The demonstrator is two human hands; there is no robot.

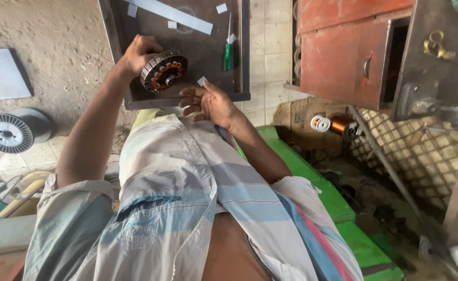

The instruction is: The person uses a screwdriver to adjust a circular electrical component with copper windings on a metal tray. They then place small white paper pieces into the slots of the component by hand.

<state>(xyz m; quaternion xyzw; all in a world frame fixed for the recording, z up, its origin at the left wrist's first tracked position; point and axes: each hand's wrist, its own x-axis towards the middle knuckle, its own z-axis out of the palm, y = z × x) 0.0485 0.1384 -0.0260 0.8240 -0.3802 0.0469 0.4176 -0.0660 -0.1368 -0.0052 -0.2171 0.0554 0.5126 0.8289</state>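
Stator core (163,71) with copper windings sits on the dark table (187,99), clamped at its far-left edge by your left hand (138,53). Your right hand (208,104) hovers empty, fingers spread, just right of it and nearer you.

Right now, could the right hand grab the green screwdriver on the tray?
Probably yes. The right hand is empty at the tray's near edge, and the green screwdriver lies just beyond with only small paper scraps between. The left hand holds the motor stator off to the side.
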